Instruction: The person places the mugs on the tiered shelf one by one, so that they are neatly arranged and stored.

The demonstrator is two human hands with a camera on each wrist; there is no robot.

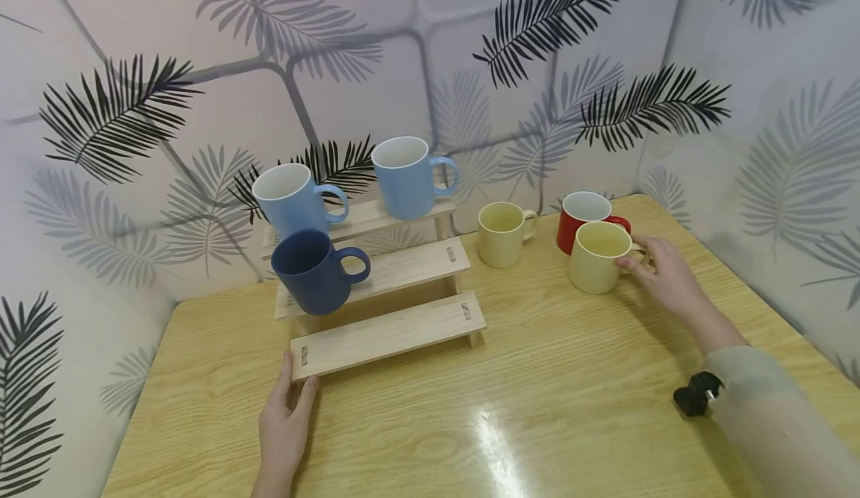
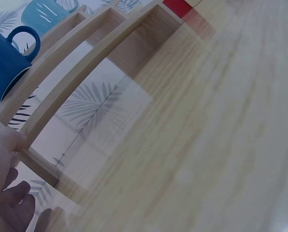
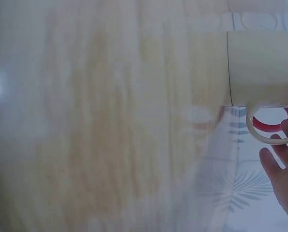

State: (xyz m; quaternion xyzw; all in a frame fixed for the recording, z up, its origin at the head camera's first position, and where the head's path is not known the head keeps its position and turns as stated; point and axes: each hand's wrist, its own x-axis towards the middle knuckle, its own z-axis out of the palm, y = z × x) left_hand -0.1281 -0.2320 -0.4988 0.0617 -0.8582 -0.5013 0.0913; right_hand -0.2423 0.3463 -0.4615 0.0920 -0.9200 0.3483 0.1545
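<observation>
My right hand (image 1: 665, 274) grips the handle of a pale yellow mug (image 1: 594, 270) at the table's right side; in the right wrist view, fingers (image 3: 284, 140) reach behind and into the handle loop. Just behind stands a red mug (image 1: 572, 233) with a white inside, partly hidden. With thumb and fingers my left hand (image 1: 285, 423) holds the front left corner of a three-step wooden rack (image 1: 390, 337). A dark blue mug (image 1: 316, 281) stands on the middle step's left end. Two light blue mugs, one left (image 1: 289, 203) and one right (image 1: 406, 184), stand on the top step.
Another pale yellow mug (image 1: 500, 240) stands on the wooden table (image 1: 416, 423), between the rack and the red mug. A leaf-patterned wall (image 1: 416, 57) rises behind. Something small and black (image 1: 697, 393) is at the right sleeve.
</observation>
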